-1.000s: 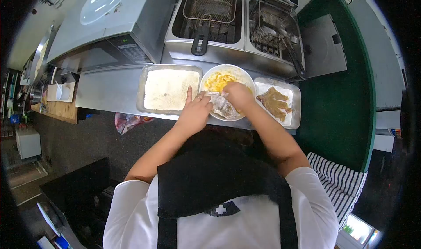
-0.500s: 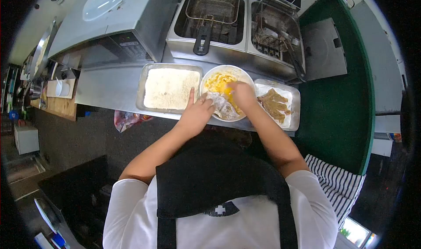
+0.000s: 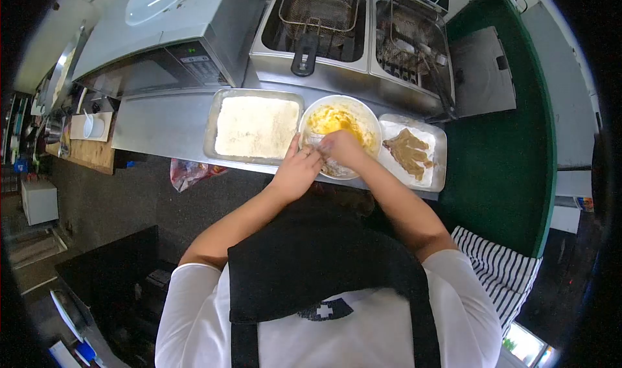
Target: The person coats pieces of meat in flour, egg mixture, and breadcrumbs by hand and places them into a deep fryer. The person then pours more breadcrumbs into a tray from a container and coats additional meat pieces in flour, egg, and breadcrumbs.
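Observation:
A white bowl [image 3: 374, 123] with yellow beaten egg [image 3: 337, 118] stands at the counter's front edge. A flour-dusted flat piece of meat [image 3: 333, 169] lies at the bowl's near side, mostly hidden by my hands. My left hand [image 3: 299, 168] reaches over the bowl's left rim, fingers closed on the piece's edge. Right beside it, my right hand [image 3: 343, 149] is bent down with its fingers together on the same piece; its fingertips are partly hidden. In the right-hand metal tray [image 3: 442, 157], a brownish coated flat piece [image 3: 407, 153] rests on white powder.
To the bowl's left is a metal tray [image 3: 210, 125] of pale crumbs [image 3: 256, 128]. Behind stand a double deep fryer [image 3: 317, 70] with wire baskets and a microwave [image 3: 155, 70]. A green partition [image 3: 499, 148] bounds the right side. A plastic bag [image 3: 189, 173] hangs below the counter's front edge.
My right hand has moved from the egg at the bowl's right side down and left to the floured piece, close to my left hand. The view has shifted slightly.

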### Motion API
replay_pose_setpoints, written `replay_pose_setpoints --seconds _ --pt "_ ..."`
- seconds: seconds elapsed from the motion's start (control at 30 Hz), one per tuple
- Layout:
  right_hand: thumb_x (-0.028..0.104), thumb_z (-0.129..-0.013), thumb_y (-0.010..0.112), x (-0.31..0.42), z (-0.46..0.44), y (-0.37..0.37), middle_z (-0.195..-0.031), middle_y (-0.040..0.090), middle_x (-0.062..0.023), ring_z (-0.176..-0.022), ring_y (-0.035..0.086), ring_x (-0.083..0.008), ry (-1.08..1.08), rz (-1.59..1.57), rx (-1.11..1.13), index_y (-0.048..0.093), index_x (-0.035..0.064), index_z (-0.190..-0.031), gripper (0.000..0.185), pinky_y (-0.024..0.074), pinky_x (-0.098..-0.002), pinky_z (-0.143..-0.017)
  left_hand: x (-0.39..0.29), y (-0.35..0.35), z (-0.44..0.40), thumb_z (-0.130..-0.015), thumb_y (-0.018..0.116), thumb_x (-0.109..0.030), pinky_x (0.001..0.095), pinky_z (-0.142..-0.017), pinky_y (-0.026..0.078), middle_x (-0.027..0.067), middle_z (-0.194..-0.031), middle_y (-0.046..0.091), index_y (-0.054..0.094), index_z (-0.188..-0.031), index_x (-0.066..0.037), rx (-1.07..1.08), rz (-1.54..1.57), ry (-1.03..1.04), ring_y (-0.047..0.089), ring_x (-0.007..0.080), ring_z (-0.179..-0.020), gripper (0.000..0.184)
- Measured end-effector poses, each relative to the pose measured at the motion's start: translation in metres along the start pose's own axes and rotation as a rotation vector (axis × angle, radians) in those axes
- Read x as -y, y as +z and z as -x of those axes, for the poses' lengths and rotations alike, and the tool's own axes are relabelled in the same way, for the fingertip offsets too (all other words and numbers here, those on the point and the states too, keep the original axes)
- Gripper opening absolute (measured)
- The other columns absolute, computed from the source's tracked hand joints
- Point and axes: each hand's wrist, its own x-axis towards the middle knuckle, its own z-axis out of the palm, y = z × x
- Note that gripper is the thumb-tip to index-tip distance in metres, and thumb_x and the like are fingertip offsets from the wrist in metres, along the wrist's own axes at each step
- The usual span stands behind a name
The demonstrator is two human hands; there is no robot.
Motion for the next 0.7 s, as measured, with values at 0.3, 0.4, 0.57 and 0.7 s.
replay_pose_setpoints --seconds 0.3,0.4,0.57,0.7 --pt "0.011 -0.075 0.066 -0.023 -0.017 0.012 -0.078 0.069 -0.0168 -0.075 0.068 -0.0331 0.004 0.163 0.007 0.073 0.0048 -0.085 0.013 0.0528 -0.0396 -0.074 0.001 0.001 -0.001 -0.082 0.054 -0.015 0.0609 -0.114 0.018 0.0046 -0.103 0.058 0.067 -0.101 -0.007 0.011 0.031 -0.035 0.052 0.023 -0.115 0.024" --pt "0.01 -0.079 0.06 -0.014 -0.019 -0.007 -0.1 0.067 -0.0216 -0.094 0.065 -0.0329 -0.056 0.219 -0.002 0.069 0.0011 -0.093 0.02 0.0506 -0.0428 -0.086 -0.002 0.0 -0.003 -0.082 0.054 -0.014 0.0605 -0.114 0.017 0.0046 -0.103 0.058 0.067 -0.101 -0.007 0.016 0.024 -0.037 0.053 0.0228 -0.115 0.024" --pt "0.013 -0.084 0.057 -0.042 0.001 -0.018 -0.11 0.064 -0.0214 -0.102 0.063 -0.034 -0.156 0.557 -0.127 0.067 0.003 -0.099 0.021 0.0499 -0.0413 -0.09 -0.003 -0.001 -0.001 -0.083 0.053 -0.014 0.0602 -0.115 0.017 0.0047 -0.101 0.058 0.067 -0.102 -0.007 0.024 0.034 -0.06 0.052 0.0225 -0.116 0.024" --pt "0.009 -0.081 0.057 -0.027 0.0 -0.035 -0.088 0.069 -0.0183 -0.084 0.067 -0.0339 0.141 0.593 0.139 0.071 0.0021 -0.09 0.018 0.0529 -0.0418 -0.078 -0.004 -0.002 -0.003 -0.084 0.052 -0.014 0.06 -0.115 0.017 0.0048 -0.101 0.058 0.067 -0.102 -0.007 0.065 0.039 -0.075 0.052 0.0224 -0.117 0.024"
